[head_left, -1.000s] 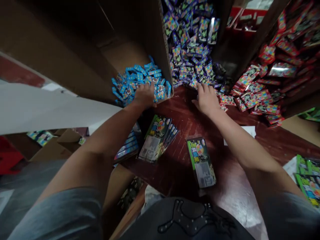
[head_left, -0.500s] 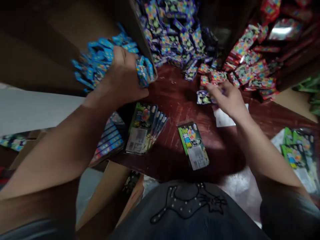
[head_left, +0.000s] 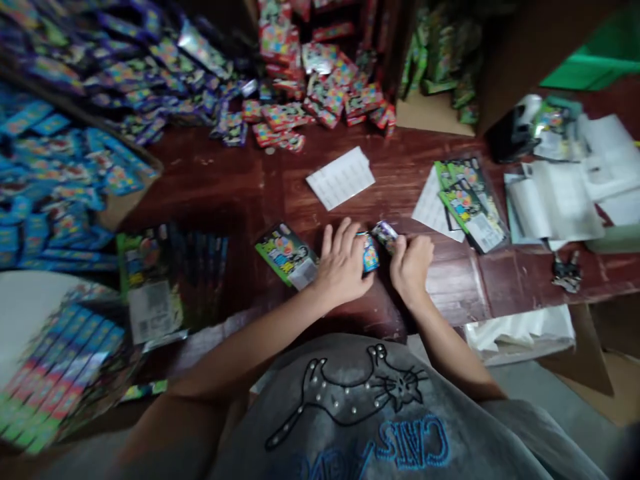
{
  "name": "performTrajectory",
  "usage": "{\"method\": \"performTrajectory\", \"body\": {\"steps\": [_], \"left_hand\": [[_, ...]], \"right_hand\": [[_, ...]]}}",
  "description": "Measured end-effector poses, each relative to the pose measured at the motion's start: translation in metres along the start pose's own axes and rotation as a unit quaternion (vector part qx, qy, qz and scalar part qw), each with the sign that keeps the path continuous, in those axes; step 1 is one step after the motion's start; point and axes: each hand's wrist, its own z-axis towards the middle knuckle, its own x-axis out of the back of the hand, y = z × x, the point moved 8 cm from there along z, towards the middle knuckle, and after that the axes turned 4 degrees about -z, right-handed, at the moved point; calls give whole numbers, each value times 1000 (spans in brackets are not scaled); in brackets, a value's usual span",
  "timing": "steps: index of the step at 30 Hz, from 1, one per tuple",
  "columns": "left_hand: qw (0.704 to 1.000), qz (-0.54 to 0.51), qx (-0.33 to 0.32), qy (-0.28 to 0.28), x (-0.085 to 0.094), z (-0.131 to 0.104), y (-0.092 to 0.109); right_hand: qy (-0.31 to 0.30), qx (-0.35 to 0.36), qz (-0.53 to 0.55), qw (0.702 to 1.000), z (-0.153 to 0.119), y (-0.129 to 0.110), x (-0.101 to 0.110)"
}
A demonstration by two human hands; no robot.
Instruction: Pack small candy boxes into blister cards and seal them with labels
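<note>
My left hand (head_left: pixel 343 263) is low over the table, thumb and forefinger closed around a small blue packet (head_left: pixel 370 253). Its other fingers lie over the edge of a black and green printed card pack (head_left: pixel 287 250). Just to the right, my right hand (head_left: pixel 413 263) pinches a small purple packet (head_left: pixel 385 235), tilted toward the blue one. A narrow gap separates the two packets. Whether more packets sit under the right fingers is hidden.
Heaps of blue (head_left: pixel 55 180), purple (head_left: pixel 150 67) and red packets (head_left: pixel 325 87) line the back and left. A white label sheet (head_left: pixel 343 179) lies ahead of my hands. More card packs stand left (head_left: pixel 150 293) and right (head_left: pixel 473 207). A black clip (head_left: pixel 567 272) lies near the right edge.
My left hand has left the blue heap with a blue packet. My right hand has drawn back from the red heap with a purple packet. Both hands are now together; the view has swung right.
</note>
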Motion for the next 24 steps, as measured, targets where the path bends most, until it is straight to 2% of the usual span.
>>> {"method": "performTrajectory", "body": {"steps": [2, 5, 6, 8, 11, 13, 15, 17, 18, 21, 23, 24], "left_hand": [[1000, 27, 3, -17, 1, 7, 0], [996, 44, -33, -65, -9, 27, 14], [994, 55, -45, -87, -17, 36, 20], [987, 83, -53, -129, -32, 53, 31], [974, 123, -56, -182, -52, 69, 42], [964, 142, -63, -216, -59, 69, 43], [958, 147, -69, -236, -59, 66, 41], [960, 142, -85, -226, -48, 74, 38], [965, 141, -90, -204, -38, 85, 35], [981, 164, -59, -81, 7, 145, 15], [983, 183, -16, -5, 35, 194, -9], [982, 190, -7, 20, 44, 216, -20]], "right_hand": [[-4, 27, -4, 1000, 8, 7, 14], [45, 101, -6, 994, 45, 24, 56], [68, 125, -14, 990, 64, 33, 71], [72, 153, -46, 985, 107, 49, 90], [9, 209, -75, 975, 174, 50, 92], [-37, 265, -74, 961, 210, 30, 79], [-79, 306, -70, 946, 243, 4, 56], [-123, 314, -70, 939, 272, -21, 22], [-142, 301, -71, 940, 285, -31, 3], [-171, 246, -78, 951, 312, -49, -51], [-177, 245, -88, 949, 320, -54, -74], [-179, 264, -93, 943, 323, -55, -79]]}}
